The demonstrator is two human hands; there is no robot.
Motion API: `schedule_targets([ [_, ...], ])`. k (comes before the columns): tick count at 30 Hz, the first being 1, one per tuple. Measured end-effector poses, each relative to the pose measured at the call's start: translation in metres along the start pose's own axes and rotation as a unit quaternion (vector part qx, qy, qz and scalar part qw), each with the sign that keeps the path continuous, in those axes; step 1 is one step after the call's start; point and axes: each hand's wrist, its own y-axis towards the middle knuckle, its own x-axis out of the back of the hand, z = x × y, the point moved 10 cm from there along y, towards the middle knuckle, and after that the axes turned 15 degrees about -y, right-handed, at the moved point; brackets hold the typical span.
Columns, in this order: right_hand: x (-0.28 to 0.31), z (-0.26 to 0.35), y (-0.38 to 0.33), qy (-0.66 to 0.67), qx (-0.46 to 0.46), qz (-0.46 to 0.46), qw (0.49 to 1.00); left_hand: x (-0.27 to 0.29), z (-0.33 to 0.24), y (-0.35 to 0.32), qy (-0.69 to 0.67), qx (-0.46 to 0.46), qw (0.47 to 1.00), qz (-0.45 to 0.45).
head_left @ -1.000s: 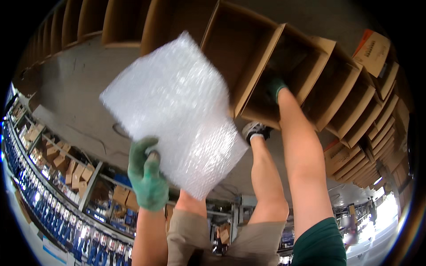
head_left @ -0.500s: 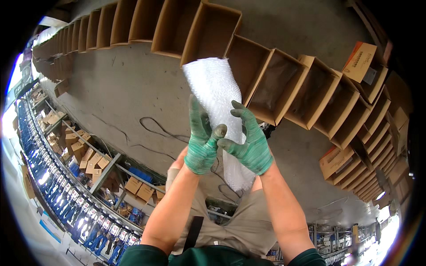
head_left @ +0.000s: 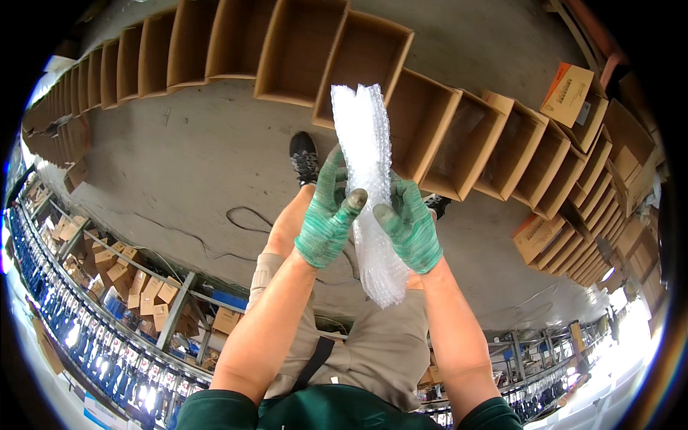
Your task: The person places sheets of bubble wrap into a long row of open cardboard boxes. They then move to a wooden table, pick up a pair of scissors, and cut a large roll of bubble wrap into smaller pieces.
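Note:
A long white roll of bubble wrap (head_left: 367, 154) hangs between my hands, its upper end reaching over the front edge of an open cardboard box (head_left: 369, 54). My left hand (head_left: 331, 215), in a green knitted glove, presses against its left side with the fingers behind it and the thumb in front. On the other side my right hand (head_left: 410, 226), gloved the same way, grips it with bent fingers. The loose lower end of the wrap dangles above my lap. Whether anything lies inside the wrap cannot be seen.
A curved row of open cardboard boxes (head_left: 441, 143) stretches across the floor in front of me. A black cable (head_left: 247, 218) lies on the concrete. At left, a metal rack holds small cartons (head_left: 154, 294) beside many hanging packaged items (head_left: 107, 351). A flapped carton (head_left: 566, 93) stands at right.
The bubble wrap now looks narrower and straighter, gathered between my hands. My right fingers have curled in behind it. My left leg and shoe have come forward into view.

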Motion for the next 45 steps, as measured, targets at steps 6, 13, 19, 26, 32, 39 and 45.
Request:
schedule_targets([
  [6, -0.052, -0.016, 0.021, -0.066, 0.025, -0.033, 0.997, 0.051, -0.034, -0.003, 0.022, 0.03, 0.999, 0.02],
  [13, -0.08, 0.003, 0.019, -0.007, 0.076, -0.064, 0.995, 0.078, -0.029, -0.007, 0.015, 0.017, 1.0, 0.005],
  [19, -0.067, -0.035, 0.006, -0.009, -0.024, -0.046, 0.999, 0.078, -0.023, -0.008, 0.078, 0.036, 0.996, 0.017],
  [26, -0.06, -0.037, 0.001, -0.048, 0.017, -0.075, 0.996, 0.058, -0.02, -0.018, 0.19, -0.027, 0.981, 0.042],
  [32, -0.027, -0.066, -0.009, -0.038, -0.011, -0.103, 0.994, 0.043, -0.012, -0.026, 0.193, -0.023, 0.98, 0.036],
  [39, -0.022, -0.055, -0.016, -0.084, -0.034, -0.163, 0.982, 0.022, -0.007, -0.03, 0.386, -0.119, 0.913, 0.053],
  [45, -0.018, -0.076, -0.013, -0.09, -0.011, -0.114, 0.989, -0.001, 0.01, -0.029, 0.434, -0.131, 0.884, 0.113],
])
